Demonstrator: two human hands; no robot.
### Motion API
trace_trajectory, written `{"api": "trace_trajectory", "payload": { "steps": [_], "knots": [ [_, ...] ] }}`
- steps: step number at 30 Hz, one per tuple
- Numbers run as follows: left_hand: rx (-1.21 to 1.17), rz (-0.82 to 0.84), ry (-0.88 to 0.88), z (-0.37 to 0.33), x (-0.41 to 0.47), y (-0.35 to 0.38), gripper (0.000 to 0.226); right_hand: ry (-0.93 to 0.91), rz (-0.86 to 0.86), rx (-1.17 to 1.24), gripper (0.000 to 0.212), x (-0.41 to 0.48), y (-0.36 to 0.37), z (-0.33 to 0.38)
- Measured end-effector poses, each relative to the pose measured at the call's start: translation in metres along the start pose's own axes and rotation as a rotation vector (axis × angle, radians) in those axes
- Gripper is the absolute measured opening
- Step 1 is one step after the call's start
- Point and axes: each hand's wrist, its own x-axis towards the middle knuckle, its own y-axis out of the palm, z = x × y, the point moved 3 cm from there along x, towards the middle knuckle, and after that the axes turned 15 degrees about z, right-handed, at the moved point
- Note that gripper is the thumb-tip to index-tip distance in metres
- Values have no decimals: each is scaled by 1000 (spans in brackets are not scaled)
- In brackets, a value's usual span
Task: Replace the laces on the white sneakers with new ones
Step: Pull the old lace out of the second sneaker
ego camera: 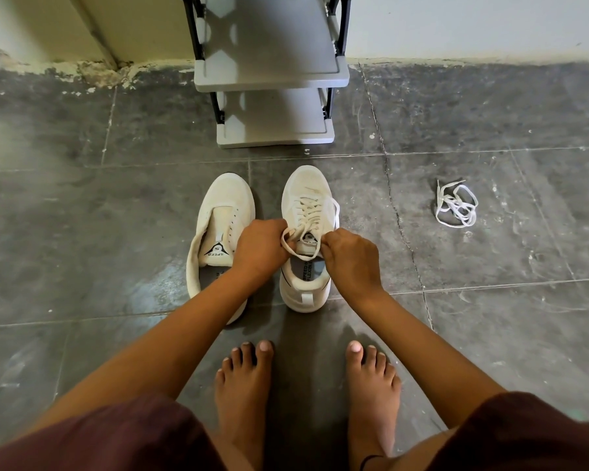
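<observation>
Two white sneakers stand side by side on the dark tiled floor, toes pointing away from me. The left sneaker (223, 212) has no lace and its tongue lies open. The right sneaker (306, 192) is laced with a white lace (312, 212). My left hand (259, 248) pinches one end loop of that lace at the top of the shoe. My right hand (351, 260) pinches the other end beside the tongue. A loose white lace (456, 207) lies in a tangle on the floor to the right.
A grey plastic shoe rack (272, 76) with black posts stands against the wall just beyond the sneakers. My bare feet (245, 396) are planted close behind the shoes. Walls meet the floor at the back.
</observation>
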Motion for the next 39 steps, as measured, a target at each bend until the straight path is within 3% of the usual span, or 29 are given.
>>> {"api": "trace_trajectory", "payload": {
  "steps": [9,16,18,22,24,27,29,32,36,39],
  "knots": [
    [-40,-6,33,1,0,1,22,-100,-67,0,23,0,-2,4],
    [-49,-3,41,2,0,0,21,-313,-247,-319,13,4,-5,9],
    [-43,2,39,1,1,0,20,-266,-204,-83,9,7,-7,8],
    [-11,-4,23,-1,3,2,22,-286,-48,796,11,17,-35,34],
    [-49,-15,21,0,2,2,22,-271,-63,881,10,26,-50,46],
    [-73,17,-3,4,2,2,24,-102,-50,1112,11,38,-66,37],
    [-93,35,-25,6,4,1,25,-127,78,1247,32,43,-69,27],
    [-145,39,-31,6,5,0,27,-124,244,1135,61,45,-57,16],
    [-313,26,-55,10,7,-2,34,4,216,627,62,31,-24,-4],
    [-245,67,-43,8,6,-2,32,-31,188,385,65,21,-2,-9]
  ]
}}
